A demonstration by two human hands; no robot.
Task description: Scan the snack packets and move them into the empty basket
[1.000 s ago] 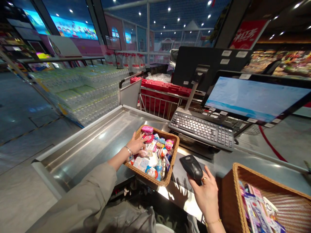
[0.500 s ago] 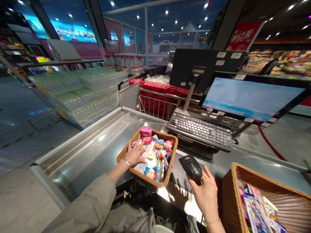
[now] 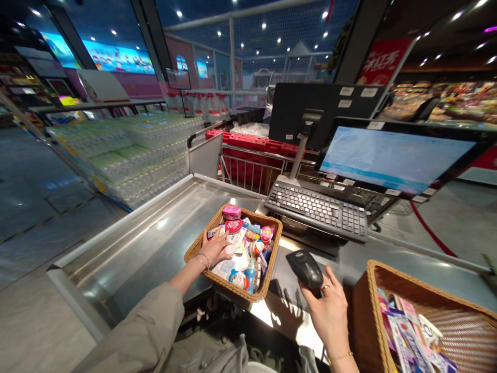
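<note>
My right hand (image 3: 327, 309) grips a black handheld barcode scanner (image 3: 305, 268), its head tilted toward the basket on my left. That wicker basket (image 3: 274, 259) stands on the metal counter, filled with small packaged sweets. My left hand (image 3: 213, 250) lies over its left side with the fingers spread, resting on or just above the packages; contact is hard to make out. Near those fingers are a pink pack (image 3: 232, 212) and a red round pack (image 3: 233, 226). Round-headed wrapped sweets (image 3: 238, 280) lie along the basket's front and right.
A second wicker basket (image 3: 375, 311) with packets (image 3: 407, 331) stands at the right. Behind the scanner lie a keyboard (image 3: 318, 207) and a lit monitor (image 3: 392, 158). The metal counter (image 3: 143, 243) has a raised rim at the left. A shopping cart (image 3: 248, 168) stands beyond it.
The view has shifted very slightly. My left hand stays over the basket, and my right hand still holds the barcode scanner in nearly the same place.
</note>
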